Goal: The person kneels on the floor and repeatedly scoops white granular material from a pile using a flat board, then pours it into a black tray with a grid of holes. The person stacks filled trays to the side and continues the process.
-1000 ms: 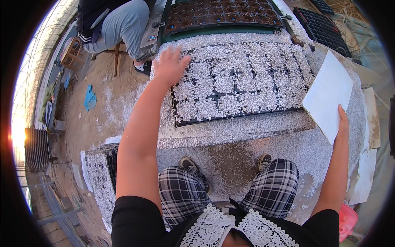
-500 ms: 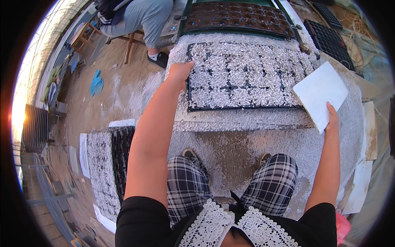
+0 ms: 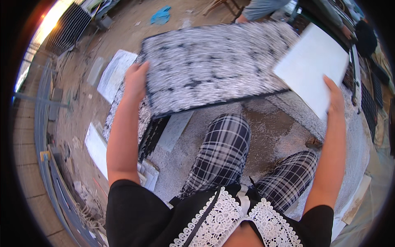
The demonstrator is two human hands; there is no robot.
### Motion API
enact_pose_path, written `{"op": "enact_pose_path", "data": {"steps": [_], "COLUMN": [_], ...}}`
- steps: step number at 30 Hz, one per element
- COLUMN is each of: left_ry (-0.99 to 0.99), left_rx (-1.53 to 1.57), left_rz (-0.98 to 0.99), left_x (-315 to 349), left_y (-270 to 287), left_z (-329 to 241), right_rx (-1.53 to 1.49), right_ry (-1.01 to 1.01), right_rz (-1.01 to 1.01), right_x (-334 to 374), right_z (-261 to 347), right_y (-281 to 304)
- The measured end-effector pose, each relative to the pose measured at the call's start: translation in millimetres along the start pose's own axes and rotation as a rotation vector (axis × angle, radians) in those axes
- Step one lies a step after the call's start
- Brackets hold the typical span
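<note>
A black seedling tray (image 3: 214,68) filled with white granules is lifted in front of me, smeared a little by motion. My left hand (image 3: 136,80) is closed on its left edge. My right hand (image 3: 335,96) is closed on a flat white board (image 3: 310,68), which overlaps the tray's right end. Whether any right-hand fingers also touch the tray is hidden behind the board. Below my left forearm, partly covered by the lifted tray, stands a stack of granule-covered trays (image 3: 154,136).
White sheets (image 3: 117,74) lie around the stack. Granules are scattered over the work surface (image 3: 300,113) and the ground. Another person's leg (image 3: 263,9) is at the far side. Black trays (image 3: 376,88) lie at the far right, and a blue cloth (image 3: 160,15) is on the ground.
The tray has left the granule-covered surface and swung left toward the stack, carried by my left hand. The white board has come along in my right hand. My view and legs have turned left.
</note>
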State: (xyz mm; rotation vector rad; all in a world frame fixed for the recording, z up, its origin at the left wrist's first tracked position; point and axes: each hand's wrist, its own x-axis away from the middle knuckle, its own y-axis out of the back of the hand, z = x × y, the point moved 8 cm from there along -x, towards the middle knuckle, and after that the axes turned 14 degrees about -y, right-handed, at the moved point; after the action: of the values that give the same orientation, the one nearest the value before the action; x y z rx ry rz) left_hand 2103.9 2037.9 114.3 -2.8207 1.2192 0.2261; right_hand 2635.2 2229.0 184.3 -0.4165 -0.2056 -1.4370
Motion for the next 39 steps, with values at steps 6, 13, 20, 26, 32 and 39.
{"op": "enact_pose_path", "data": {"steps": [6,13,20,26,32,39], "left_ry": [-0.021,0.194,0.397,0.439,0.350,0.446], "left_rx": [0.054,0.084,0.330,0.416,0.388,0.333], "left_rz": [-0.498,-0.803,-0.605,-0.670,-0.603,-0.543], "left_x": [120,242,276,261,231,234], "left_y": [240,303,274,273,283,294], "left_z": [12,34,74,86,83,99], "right_rx": [0.140,0.217,0.344,0.556,0.792,0.913], "right_ry": [0.076,-0.157,-0.166,0.101,0.157,-0.176], "right_rz": [0.552,0.701,0.435,0.061,-0.320,-0.700], "right_x": [-45,-32,-47,-67,-51,16], "right_z": [-40,-107,-74,-17,6,22], "right_y": [-256,-369,-250,-71,84,378]}}
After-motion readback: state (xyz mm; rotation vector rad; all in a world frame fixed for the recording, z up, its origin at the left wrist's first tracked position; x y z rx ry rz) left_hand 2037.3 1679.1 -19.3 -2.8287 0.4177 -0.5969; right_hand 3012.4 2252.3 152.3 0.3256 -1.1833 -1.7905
